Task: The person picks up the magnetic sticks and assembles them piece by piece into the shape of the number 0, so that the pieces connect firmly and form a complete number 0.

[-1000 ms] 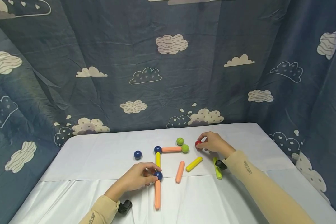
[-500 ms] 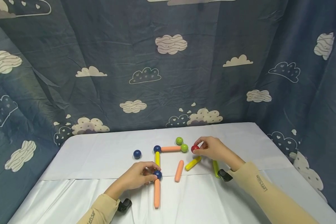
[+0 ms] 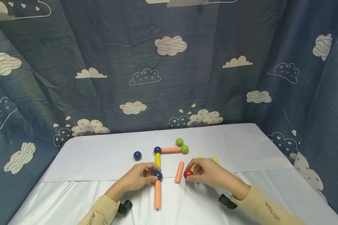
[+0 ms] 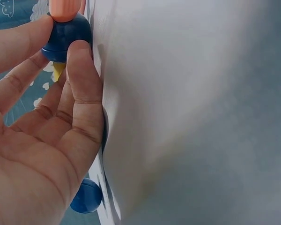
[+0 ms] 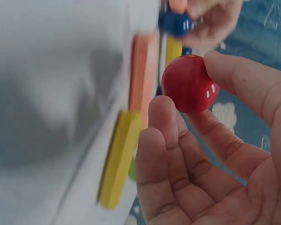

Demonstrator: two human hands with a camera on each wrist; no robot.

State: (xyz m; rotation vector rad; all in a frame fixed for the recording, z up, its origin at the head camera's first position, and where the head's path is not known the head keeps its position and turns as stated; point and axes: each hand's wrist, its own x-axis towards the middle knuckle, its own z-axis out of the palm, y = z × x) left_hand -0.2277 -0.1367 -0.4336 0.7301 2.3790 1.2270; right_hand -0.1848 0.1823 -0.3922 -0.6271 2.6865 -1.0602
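My left hand [image 3: 139, 177] grips a dark blue ball [image 3: 158, 175], its thumb and fingertips round the sides. That ball joins a yellow stick [image 3: 157, 160] behind it to an orange stick [image 3: 157, 195] in front. At the yellow stick's far end sits another blue ball [image 3: 157, 150], from which an orange stick [image 3: 170, 150] runs right to a green ball [image 3: 184, 149]. My right hand [image 3: 211, 175] pinches a red ball [image 5: 190, 84] between thumb and fingers, just right of a loose orange stick [image 3: 179, 172]. In the right wrist view the red ball appears whole.
A loose blue ball [image 3: 137, 155] lies left of the joined pieces. Behind the end ball is a second green ball [image 3: 179, 142]. Beyond my right hand, a loose yellow stick [image 5: 118, 159] and a green stick [image 3: 215, 159] are partly hidden in the head view. Cloud-patterned cloth [image 3: 146, 40] hangs behind.
My right hand has carried the red ball from the back right toward me and leftward, near the loose orange stick. The left hand keeps its hold on the blue ball.
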